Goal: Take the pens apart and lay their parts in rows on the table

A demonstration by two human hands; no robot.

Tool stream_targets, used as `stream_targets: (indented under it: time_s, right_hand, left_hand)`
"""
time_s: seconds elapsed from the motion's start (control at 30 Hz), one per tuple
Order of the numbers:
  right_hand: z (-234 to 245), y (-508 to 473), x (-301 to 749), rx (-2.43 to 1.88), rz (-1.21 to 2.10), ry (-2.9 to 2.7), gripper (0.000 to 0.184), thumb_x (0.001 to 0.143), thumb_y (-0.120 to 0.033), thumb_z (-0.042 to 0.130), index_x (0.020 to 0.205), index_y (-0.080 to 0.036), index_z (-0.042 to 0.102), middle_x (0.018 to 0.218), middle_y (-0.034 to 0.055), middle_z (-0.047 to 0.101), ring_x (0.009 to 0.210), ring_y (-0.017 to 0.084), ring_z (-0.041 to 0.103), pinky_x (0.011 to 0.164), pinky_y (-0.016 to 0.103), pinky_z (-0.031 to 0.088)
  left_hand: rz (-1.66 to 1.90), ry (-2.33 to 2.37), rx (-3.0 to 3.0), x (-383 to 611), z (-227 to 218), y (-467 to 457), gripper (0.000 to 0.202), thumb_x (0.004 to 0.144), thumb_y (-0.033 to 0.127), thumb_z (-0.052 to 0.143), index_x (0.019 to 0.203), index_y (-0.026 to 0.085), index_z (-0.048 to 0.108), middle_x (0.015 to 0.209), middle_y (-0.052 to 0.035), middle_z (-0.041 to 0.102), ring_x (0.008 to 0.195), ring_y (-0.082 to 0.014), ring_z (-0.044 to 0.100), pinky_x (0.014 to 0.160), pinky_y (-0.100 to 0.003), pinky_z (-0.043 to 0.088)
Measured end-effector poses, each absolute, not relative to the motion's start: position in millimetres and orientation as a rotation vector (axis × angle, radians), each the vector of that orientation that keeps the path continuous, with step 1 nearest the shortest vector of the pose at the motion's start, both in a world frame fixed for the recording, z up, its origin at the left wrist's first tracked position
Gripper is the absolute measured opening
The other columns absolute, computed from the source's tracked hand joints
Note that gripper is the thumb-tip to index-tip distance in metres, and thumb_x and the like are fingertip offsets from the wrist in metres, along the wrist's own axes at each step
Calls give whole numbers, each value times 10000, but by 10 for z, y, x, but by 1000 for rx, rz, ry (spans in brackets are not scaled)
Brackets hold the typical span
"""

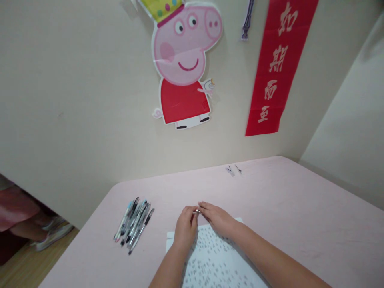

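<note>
Okay, left hand [186,227] pinches a small shiny part [197,211] near the written sheet's [207,256] far edge; right hand [217,218] meets it, grip unclear. Loose pinch could drop it. Pens [136,224] left of sheet might roll if bumped.
</note>
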State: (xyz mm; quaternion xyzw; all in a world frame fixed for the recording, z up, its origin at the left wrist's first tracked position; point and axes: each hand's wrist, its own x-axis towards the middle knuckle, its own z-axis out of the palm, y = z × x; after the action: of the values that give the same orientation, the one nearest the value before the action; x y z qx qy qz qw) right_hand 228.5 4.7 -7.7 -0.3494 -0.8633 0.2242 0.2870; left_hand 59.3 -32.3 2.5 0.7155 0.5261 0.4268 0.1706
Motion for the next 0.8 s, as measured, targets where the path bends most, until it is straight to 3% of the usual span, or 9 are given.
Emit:
stream_targets:
  time_s: [0.27, 0.5, 0.67, 0.8]
  right_hand:
    - [-207, 398, 2367, -1174, 533, -2300, 490, 852, -63, 405, 1312, -201, 503, 1399, 81, 442, 1298, 190, 405, 1087, 379, 316]
    - [-260, 999, 2561, -1544, 322, -2184, 557, 803, 47, 334, 1312, -112, 496, 1397, 123, 443, 1315, 171, 378, 1100, 319, 276]
    - [-254, 1376, 2638, -1687, 276, -2106, 535, 809, 45, 342, 1321, -43, 470, 1393, 181, 432, 1317, 196, 374, 1098, 311, 263]
    - [-235, 1614, 2679, -1813, 240, -2048, 536, 817, 28, 342, 1331, -62, 463, 1391, 169, 444, 1314, 196, 377, 1093, 299, 263]
  left_hand:
    - [1210, 1550, 2017, 594, -5, -305, 197, 841, 182, 477, 966, 184, 630, 933, -68, 643, 873, -180, 613, 795, -329, 505]
    - [1207, 1539, 2022, 582, -39, -305, 200, 849, 197, 465, 960, 182, 631, 924, -73, 641, 865, -185, 612, 783, -330, 506]
    - [1184, 1544, 2016, 589, -38, -294, 208, 863, 218, 446, 957, 175, 626, 920, -77, 637, 867, -187, 609, 787, -333, 502]
    - [1161, 1552, 1998, 594, -37, -291, 215, 870, 231, 437, 953, 171, 625, 919, -80, 638, 866, -190, 609, 798, -339, 499]
